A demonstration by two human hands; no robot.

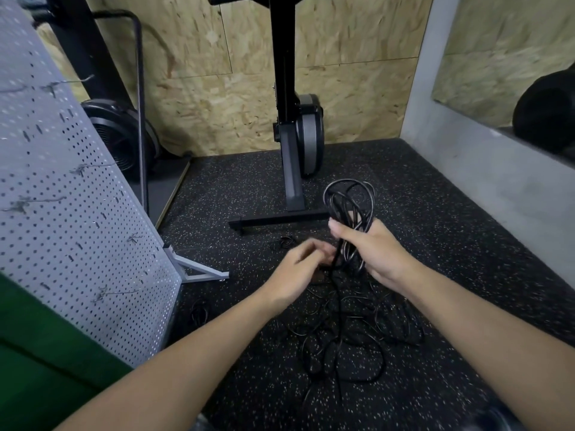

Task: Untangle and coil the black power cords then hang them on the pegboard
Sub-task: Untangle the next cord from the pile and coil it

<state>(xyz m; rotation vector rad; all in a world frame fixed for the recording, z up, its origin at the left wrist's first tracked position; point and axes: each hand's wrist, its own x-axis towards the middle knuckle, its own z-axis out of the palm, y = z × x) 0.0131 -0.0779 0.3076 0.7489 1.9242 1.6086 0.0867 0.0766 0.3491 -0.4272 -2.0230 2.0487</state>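
My right hand [375, 255] is curled around a part-made coil [348, 200] of black power cord, thumb across the front, the loops standing up above my fist. My left hand [297, 269] sits just beside it, fingers bent in toward the strand that drops below the coil. It is blurred, so I cannot tell whether it has hold of the cord or only touches it.

From that strand the cord runs down into the tangle [357, 340] on the floor [451, 219], near the middle and close to my feet. I judge the cord to be light, limp and a little springy, with a smooth jacket that could slip. It probably wants gripping where the loops cross, with the free end drawn out slowly so knots do not tighten.

The floor is black speckled rubber, likely grippy enough to drag on the cord. The pegboard [71, 194] leans along the floor's left edge with wire hooks [82, 169] sticking out. At the far edge stands a black exercise machine [291, 169] against a chipboard wall [217, 88].
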